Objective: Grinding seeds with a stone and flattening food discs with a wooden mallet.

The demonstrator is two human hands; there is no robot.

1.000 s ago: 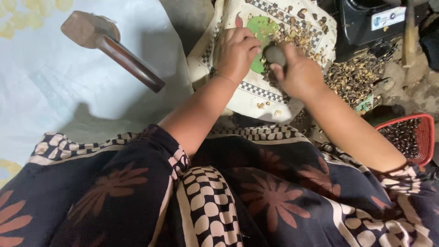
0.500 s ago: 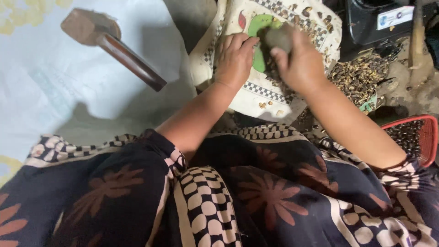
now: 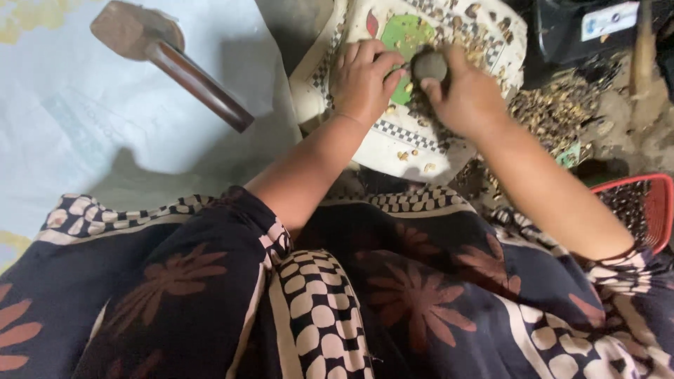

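Note:
My right hand grips a small round dark stone and holds it just above a white patterned tray. Small pale and brown nut pieces lie scattered over the tray, which has a green patch in its middle. My left hand rests on the tray right beside the stone, fingers curled down as if pinching something small that I cannot make out.
A wooden mallet lies on a pale cloth at the upper left. A heap of brown shells spreads to the right of the tray. A red mesh basket sits at the right edge. A black box stands at the top right.
The right hand with the stone rose toward the tray's green patch, then came slightly down. The left hand stayed on the tray, fingers curling closer to the stone.

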